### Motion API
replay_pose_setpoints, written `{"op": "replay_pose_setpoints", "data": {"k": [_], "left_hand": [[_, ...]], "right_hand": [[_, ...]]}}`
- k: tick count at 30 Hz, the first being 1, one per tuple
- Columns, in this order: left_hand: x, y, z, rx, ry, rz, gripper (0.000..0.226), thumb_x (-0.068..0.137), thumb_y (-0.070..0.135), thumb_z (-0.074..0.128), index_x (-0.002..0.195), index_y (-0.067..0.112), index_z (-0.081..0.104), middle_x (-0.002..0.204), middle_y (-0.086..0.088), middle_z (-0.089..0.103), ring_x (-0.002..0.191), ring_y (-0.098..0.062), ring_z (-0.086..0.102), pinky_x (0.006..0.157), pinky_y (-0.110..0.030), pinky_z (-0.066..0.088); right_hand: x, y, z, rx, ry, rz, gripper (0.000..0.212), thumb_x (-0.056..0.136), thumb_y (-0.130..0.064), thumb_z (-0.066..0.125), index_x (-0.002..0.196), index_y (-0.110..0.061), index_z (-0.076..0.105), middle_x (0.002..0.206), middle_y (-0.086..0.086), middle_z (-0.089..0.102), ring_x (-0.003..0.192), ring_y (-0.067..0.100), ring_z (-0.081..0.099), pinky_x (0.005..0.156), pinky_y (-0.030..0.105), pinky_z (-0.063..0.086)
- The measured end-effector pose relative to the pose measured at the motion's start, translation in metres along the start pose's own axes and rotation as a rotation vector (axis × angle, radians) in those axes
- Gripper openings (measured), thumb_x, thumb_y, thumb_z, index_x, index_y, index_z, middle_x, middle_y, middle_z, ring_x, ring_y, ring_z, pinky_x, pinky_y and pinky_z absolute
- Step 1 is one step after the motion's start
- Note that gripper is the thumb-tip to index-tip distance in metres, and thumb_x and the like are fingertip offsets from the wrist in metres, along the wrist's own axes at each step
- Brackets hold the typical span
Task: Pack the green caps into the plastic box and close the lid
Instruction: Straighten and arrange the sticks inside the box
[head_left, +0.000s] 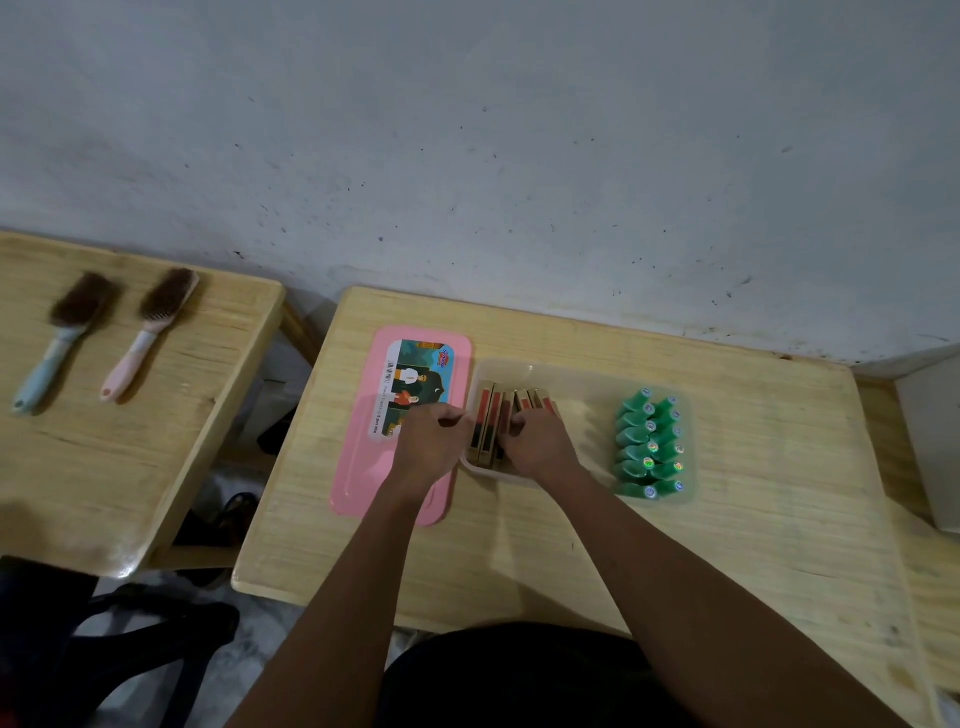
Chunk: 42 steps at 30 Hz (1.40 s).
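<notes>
Left hand (431, 447): I see the fingers curled, knuckles up, at the left rim of the plastic box (571, 374). I cannot tell whether it grasps the rim or is clenched on nothing.
Right hand (540, 441): fingers curled down over the brown-red packs (488, 415) in the box's left half, grasping them.
Green caps (649, 447): inside the box at its right end, apart from both hands.
Lid (363, 483): pink, flat on the worktop (727, 545), just left of the box, partly under the left hand.
Counts: about twelve caps, in two rows of six; five or six packs, hard to separate; one lid; one box.
</notes>
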<state>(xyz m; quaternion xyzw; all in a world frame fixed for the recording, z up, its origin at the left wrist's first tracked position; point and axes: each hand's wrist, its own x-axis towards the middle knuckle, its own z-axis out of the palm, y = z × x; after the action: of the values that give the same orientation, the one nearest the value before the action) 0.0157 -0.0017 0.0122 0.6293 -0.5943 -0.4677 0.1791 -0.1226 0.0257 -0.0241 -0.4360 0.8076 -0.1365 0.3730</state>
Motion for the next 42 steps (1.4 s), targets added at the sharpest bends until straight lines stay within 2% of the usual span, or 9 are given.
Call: {"op": "replay_pose_setpoints", "data": {"k": [4,9,13,17,20,23,31,36,42], "left_hand": [[0.000,0.001,0.000,0.007,-0.007,-0.001,0.022,0.092,0.017,0.060,0.108,0.005,0.069,0.093,0.000,0.066,0.074,0.001,0.055,0.057,-0.009,0.036],[0.000,0.001,0.000,0.009,-0.001,-0.001,0.023,0.091,0.018,0.061,0.108,0.005,0.069,0.091,0.001,0.066,0.077,-0.002,0.056,0.065,-0.012,0.041],[0.000,0.001,0.000,0.008,-0.008,-0.010,0.023,0.092,0.017,0.060,0.109,0.004,0.068,0.092,0.001,0.064,0.076,0.001,0.055,0.059,-0.010,0.037],[0.000,0.001,0.001,0.009,-0.005,-0.011,0.023,0.092,0.017,0.060,0.109,0.004,0.068,0.092,0.000,0.065,0.080,-0.005,0.057,0.061,-0.011,0.039],[0.000,0.002,0.000,0.004,-0.002,-0.012,0.022,0.092,0.017,0.061,0.108,0.005,0.069,0.091,0.001,0.065,0.078,-0.004,0.058,0.062,-0.011,0.039],[-0.001,0.002,0.001,0.005,0.002,-0.008,0.021,0.092,0.016,0.060,0.107,0.004,0.069,0.089,0.001,0.065,0.075,-0.001,0.057,0.062,-0.013,0.040],[-0.003,0.003,0.000,-0.019,0.013,-0.007,0.021,0.091,0.016,0.061,0.105,0.004,0.070,0.088,0.000,0.067,0.079,-0.009,0.060,0.064,-0.013,0.041],[-0.002,0.003,0.000,-0.013,0.007,-0.006,0.020,0.091,0.015,0.060,0.106,0.004,0.070,0.088,0.001,0.065,0.083,-0.009,0.059,0.062,-0.011,0.039],[-0.003,0.003,0.000,-0.012,0.012,-0.011,0.020,0.091,0.015,0.061,0.107,0.005,0.069,0.089,0.001,0.064,0.083,-0.008,0.058,0.063,-0.011,0.038]], "right_hand": [[-0.001,-0.001,-0.002,-0.042,0.002,-0.028,0.019,0.090,-0.021,0.060,0.101,-0.013,0.073,0.094,0.005,0.071,0.081,0.019,0.062,0.067,0.027,0.043],[-0.004,0.000,-0.010,-0.149,-0.031,-0.112,0.023,0.092,-0.024,0.055,0.109,-0.019,0.071,0.101,0.004,0.071,0.091,0.023,0.065,0.080,0.036,0.054],[-0.010,0.003,-0.022,-0.187,0.161,-0.024,0.022,0.091,-0.030,0.056,0.105,-0.019,0.068,0.098,0.004,0.069,0.086,0.023,0.066,0.076,0.036,0.056],[-0.016,0.000,-0.030,-0.360,0.124,-0.010,0.026,0.094,-0.029,0.052,0.106,-0.009,0.064,0.100,0.009,0.068,0.090,0.028,0.067,0.068,0.032,0.048],[-0.016,-0.004,-0.029,-0.412,0.138,-0.023,0.018,0.094,-0.018,0.051,0.101,-0.012,0.066,0.095,0.006,0.070,0.085,0.025,0.068,0.062,0.030,0.045],[-0.017,-0.007,-0.027,-0.434,0.143,-0.028,0.015,0.092,-0.022,0.055,0.097,-0.015,0.068,0.089,0.003,0.070,0.078,0.022,0.067,0.058,0.029,0.042],[-0.018,-0.012,-0.023,-0.358,0.140,0.028,0.024,0.087,-0.033,0.064,0.102,-0.015,0.064,0.095,0.004,0.069,0.086,0.023,0.067,0.067,0.031,0.047],[-0.018,-0.013,-0.025,-0.124,0.128,0.116,0.022,0.083,-0.027,0.070,0.096,-0.010,0.065,0.082,0.002,0.060,0.074,0.020,0.058,0.064,0.029,0.046],[-0.014,-0.014,-0.027,0.044,0.144,0.153,0.022,0.080,-0.034,0.069,0.086,-0.012,0.068,0.075,0.003,0.069,0.066,0.018,0.066,0.059,0.030,0.054]]}}
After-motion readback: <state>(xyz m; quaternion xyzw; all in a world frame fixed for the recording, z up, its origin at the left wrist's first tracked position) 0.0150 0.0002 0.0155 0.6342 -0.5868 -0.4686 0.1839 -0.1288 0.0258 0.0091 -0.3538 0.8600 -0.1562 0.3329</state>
